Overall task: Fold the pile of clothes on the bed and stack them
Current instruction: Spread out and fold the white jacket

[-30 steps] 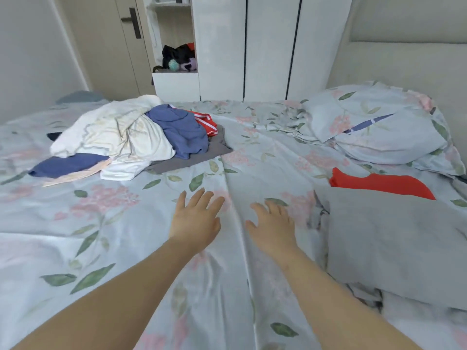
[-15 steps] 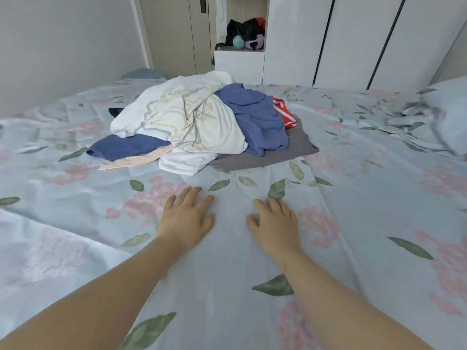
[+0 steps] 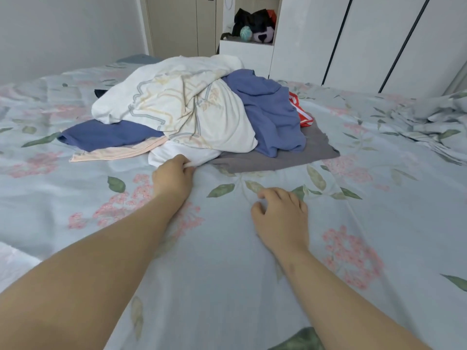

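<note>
Fingers and thumb of my left hand pinch a small fold at the near hem of the white garment, which pokes out at the 6 o'clock edge of the pile. That is what the head view shows, and it is the only view I have. The pile sits toward 12 o'clock from me on the bed, unfolded and heaped. My right hand lies at about 4 o'clock from the left, apart from the clothes, fingers loosely curled on the flowered sheet and holding nothing. The white garment seems to run under the printed cream garment, so I judge that a quick tug would drag the heap along. I would draw it low and slowly toward 6 o'clock, keeping the hem close to the sheet. A thin pinch may slip, so I would gather more cloth into the left hand first. The right hand would be most use sent to 12 o'clock, either pressing the cream garment down or taking a second corner of the white one. The peach piece at 9 o'clock of my left hand and the grey garment at 2 o'clock both lie just beside the hem and could catch. The bare sheet between me and the pile looks like the place to spread it flat for folding.
</note>
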